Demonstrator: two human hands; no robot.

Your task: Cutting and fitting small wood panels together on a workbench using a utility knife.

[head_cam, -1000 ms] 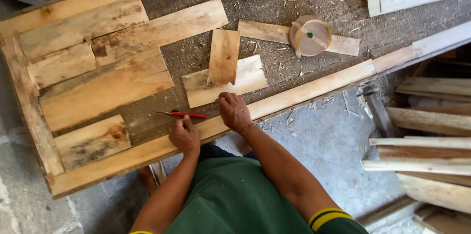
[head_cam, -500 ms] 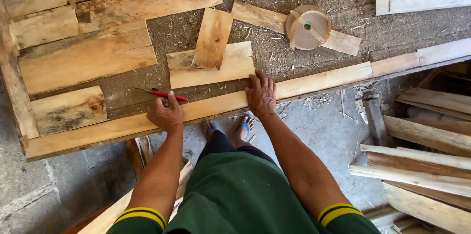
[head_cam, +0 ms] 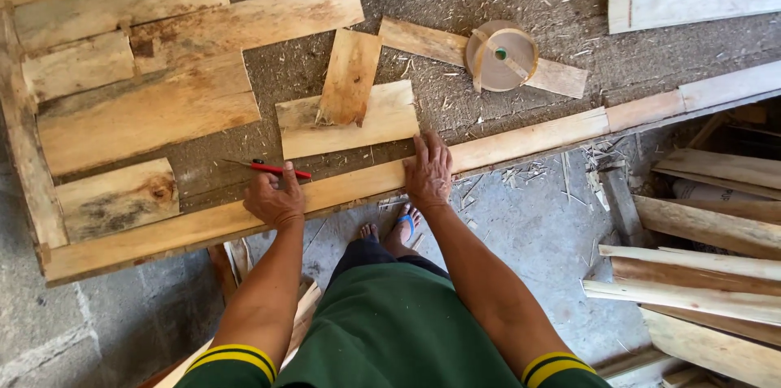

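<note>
Holding a red pencil (head_cam: pixel 275 168) in a closed grip, the left hand (head_cam: pixel 275 199) rested on the long edge board (head_cam: pixel 342 189) that ran along the near side of the bench, the pencil's point reaching out past the knuckles to the far left of the fingers. The right hand (head_cam: pixel 429 172) lay flat on the same board, fingers spread and released, grasping nothing, pressing the wood down. Judged from this, the step in hand was marking or lining up the edge board, with one hand steadying and the other ready to draw.

Just beyond the right fingertips sat a short pale offcut (head_cam: pixel 350 121), and a narrower brown piece (head_cam: pixel 350 77) lay tilted across it, touching its top face. Any next move would call for the flat hand to keep the board from sliding and for the pencil tip to come down onto the wood close beside the left fingers.

Counted: one pencil, two hands, one long edge board, two loose offcuts near the fingertips, and one roll of tan tape (head_cam: pixel 502 55) well beyond the right fingers, resting on another slat (head_cam: pixel 561 76). Far to the left of the left fingers, about five boards (head_cam: pixel 146 115) lay fitted together inside the frame. Stacked planks (head_cam: pixel 700 274) lay low to the right of the right hand; their number could not be told.
</note>
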